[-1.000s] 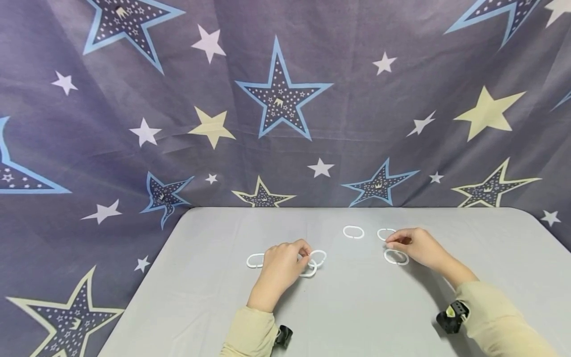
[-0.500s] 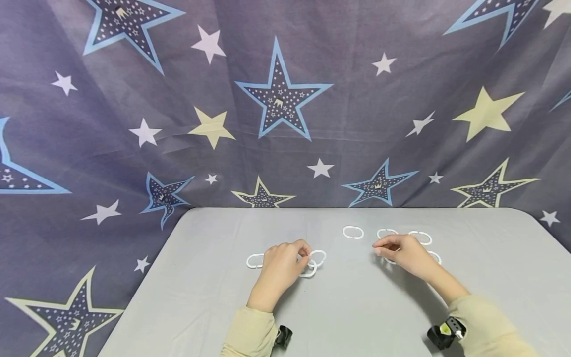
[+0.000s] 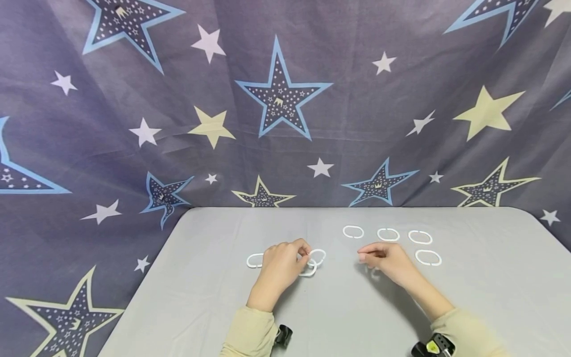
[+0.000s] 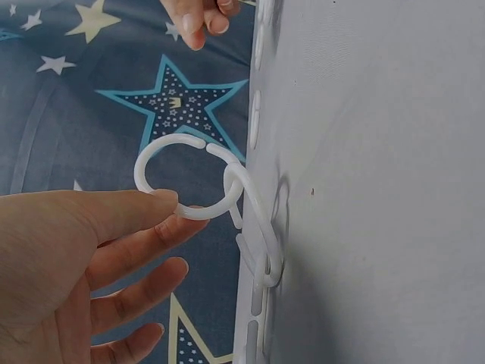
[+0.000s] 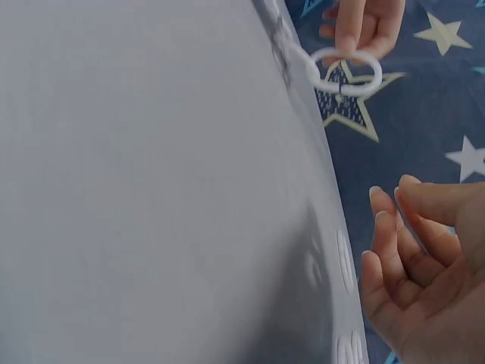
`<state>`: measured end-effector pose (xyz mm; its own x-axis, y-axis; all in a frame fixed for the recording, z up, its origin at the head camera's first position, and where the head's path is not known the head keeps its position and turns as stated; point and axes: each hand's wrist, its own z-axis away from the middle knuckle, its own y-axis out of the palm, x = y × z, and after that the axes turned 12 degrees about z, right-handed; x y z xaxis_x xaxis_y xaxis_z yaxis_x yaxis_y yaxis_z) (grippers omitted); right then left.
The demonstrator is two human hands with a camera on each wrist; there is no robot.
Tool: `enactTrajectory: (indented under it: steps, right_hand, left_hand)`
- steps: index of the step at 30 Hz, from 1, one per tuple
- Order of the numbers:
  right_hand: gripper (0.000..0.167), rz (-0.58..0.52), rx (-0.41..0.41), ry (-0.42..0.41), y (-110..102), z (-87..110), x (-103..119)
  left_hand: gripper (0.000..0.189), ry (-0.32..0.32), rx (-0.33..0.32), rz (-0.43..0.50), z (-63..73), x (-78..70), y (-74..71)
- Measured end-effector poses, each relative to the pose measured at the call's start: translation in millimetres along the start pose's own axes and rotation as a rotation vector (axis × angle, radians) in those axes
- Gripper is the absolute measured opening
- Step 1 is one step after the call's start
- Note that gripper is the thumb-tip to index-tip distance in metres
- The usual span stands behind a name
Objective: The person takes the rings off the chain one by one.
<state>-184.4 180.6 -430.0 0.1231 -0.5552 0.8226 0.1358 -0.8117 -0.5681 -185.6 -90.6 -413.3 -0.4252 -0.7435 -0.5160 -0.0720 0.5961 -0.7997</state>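
Observation:
My left hand [image 3: 282, 265] pinches a white oval plastic link [image 4: 144, 168] between thumb and index finger, its narrow gap at the top. A second white link [image 4: 261, 216] hooks through it and hangs down toward further links at the table. Part of the chain is behind the hand in the head view, with one end link [image 3: 254, 261] showing on the left. Over the table to the right, my right hand [image 3: 389, 261] has thumb and index fingertips together on a thin link [image 5: 413, 225], seen nearly edge-on; a ring-shaped shadow falls below it.
Several loose white links lie on the grey table [image 3: 348, 307]: one at back centre [image 3: 353, 232], one right of it [image 3: 388, 235], and two farther right, a back one [image 3: 420, 237] and a nearer one [image 3: 428, 258]. A star-patterned curtain [image 3: 339, 119] hangs behind.
My right hand has picked up the nearer loose link and moved left with it, toward my left hand, uncovering the links on the right. My left hand has stayed in place.

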Motion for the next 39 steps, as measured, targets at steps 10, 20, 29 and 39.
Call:
enactTrajectory:
  steps: [10, 20, 29, 39]
  right_hand:
    - [0.025, -0.073, -0.028, 0.039, 23, 4.5, 19]
    - [0.023, -0.136, -0.045, 0.072, 46, 5.6, 27]
    - [0.022, -0.158, -0.053, 0.105, 65, 4.4, 36]
    - [0.026, -0.203, -0.027, 0.119, 77, 4.8, 40]
  left_hand:
    - [0.007, 0.012, -0.009, -0.002, -1.4, -0.1, -1.9]
    - [0.006, -0.006, -0.006, 0.004, -0.5, -0.1, -4.1]
    - [0.006, -0.019, -0.013, 0.000, -0.3, -0.1, -5.2]
    - [0.007, -0.012, -0.027, -0.009, 0.0, -1.6, -6.6]
